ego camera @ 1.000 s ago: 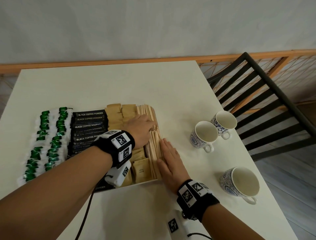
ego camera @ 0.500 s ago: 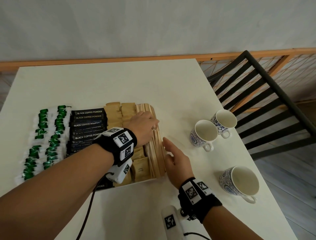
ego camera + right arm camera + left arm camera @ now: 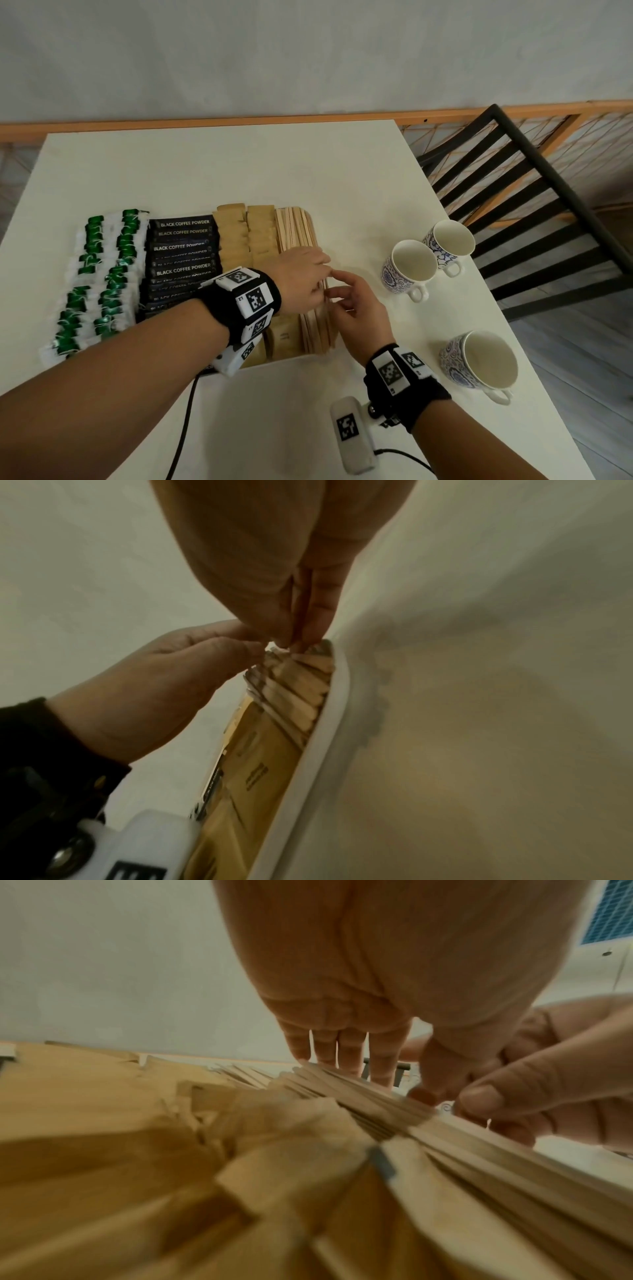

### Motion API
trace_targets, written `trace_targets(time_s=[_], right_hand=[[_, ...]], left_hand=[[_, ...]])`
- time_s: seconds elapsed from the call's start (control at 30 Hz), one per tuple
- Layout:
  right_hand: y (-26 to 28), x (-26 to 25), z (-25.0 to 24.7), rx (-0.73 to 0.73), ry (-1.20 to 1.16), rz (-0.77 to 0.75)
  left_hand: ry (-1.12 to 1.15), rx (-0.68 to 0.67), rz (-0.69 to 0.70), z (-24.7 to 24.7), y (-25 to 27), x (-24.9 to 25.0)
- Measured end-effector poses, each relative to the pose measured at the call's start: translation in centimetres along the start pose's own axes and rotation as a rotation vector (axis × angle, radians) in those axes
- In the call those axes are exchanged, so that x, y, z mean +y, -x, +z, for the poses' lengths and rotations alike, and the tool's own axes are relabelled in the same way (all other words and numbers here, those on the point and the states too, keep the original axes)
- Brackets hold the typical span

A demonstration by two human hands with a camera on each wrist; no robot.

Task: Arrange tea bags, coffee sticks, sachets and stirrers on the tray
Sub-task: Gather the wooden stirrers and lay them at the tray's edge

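The white table (image 3: 239, 164) carries the tray (image 3: 294, 358) near its front edge, filled in rows: tea bags (image 3: 99, 274) at the tray's left edge, black coffee sticks (image 3: 181, 246), brown sachets (image 3: 246, 236), then wooden stirrers (image 3: 296, 226) along its right edge. Three cups (image 3: 411, 270) stand toward the table's right edge. The left hand (image 3: 301, 277) lies over the stirrers, fingers straight and pressing down. The right hand (image 3: 356, 305) meets it at the tray's right edge, fingertips pinching at the stirrers. They look light, stiff, thin and prone to sliding; squaring them from the sides and ends should suit best.
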State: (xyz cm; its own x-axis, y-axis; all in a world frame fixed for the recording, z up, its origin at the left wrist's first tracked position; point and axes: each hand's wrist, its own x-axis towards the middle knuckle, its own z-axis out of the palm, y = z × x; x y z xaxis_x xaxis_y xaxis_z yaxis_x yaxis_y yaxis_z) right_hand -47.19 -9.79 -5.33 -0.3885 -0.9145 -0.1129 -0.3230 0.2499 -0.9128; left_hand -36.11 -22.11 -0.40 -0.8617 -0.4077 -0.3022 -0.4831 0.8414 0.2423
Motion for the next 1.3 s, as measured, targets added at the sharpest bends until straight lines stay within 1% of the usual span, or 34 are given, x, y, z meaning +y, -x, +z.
trace_targets(time_s=[0.1,0.17,0.3,0.37,0.47,0.57,0.7,0.9,1.0,1.1,1.2,1.3], right_hand=[[0.3,0.5,-0.5,-0.02,-0.025,-0.016],[0.5,0.8,-0.7,-0.015,-0.043,-0.02],[1.1,0.7,-1.2,-0.015,-0.041,-0.037],[1.7,0.8,-1.7,-0.05,0.006,-0.046],[2.7,1.2,-2.1,-0.148,0.108,-0.065],[3.1,1.6,-2.3,-0.209,0.169,-0.105],[2.4,2.1,-2.1,-0.183,0.201,-0.158],[2.0,1.7,-2.9,-0.266,0.206,-0.11],[2.3,1.3,-2.6,-0.28,0.255,-0.15],[2.0,1.5,-1.8,-0.233,0.284,-0.211],[1.5,1.5,-1.3,-0.2,0.261,-0.191],[1.5,1.2,-1.6,-0.217,0.233,-0.17]], left_hand=[[-0.03,-0.07,0.04,0.4,0.4,0.7],[-0.031,-0.086,0.078,0.6,0.4,1.1],[-0.103,-0.135,0.088,0.7,0.2,1.2],[-0.138,-0.148,0.078,0.8,0.1,1.1],[-0.144,-0.174,0.074,0.7,0.1,0.9],[-0.15,-0.173,0.076,0.7,0.1,0.9],[-0.144,-0.169,0.073,0.8,0.1,0.9],[-0.147,-0.168,0.077,1.0,0.0,0.7],[-0.139,-0.159,0.076,1.0,0.0,0.7],[-0.142,-0.155,0.072,1.0,0.0,0.7],[-0.139,-0.153,0.068,1.0,-0.1,0.7],[-0.14,-0.159,0.068,0.9,0.0,0.8]])
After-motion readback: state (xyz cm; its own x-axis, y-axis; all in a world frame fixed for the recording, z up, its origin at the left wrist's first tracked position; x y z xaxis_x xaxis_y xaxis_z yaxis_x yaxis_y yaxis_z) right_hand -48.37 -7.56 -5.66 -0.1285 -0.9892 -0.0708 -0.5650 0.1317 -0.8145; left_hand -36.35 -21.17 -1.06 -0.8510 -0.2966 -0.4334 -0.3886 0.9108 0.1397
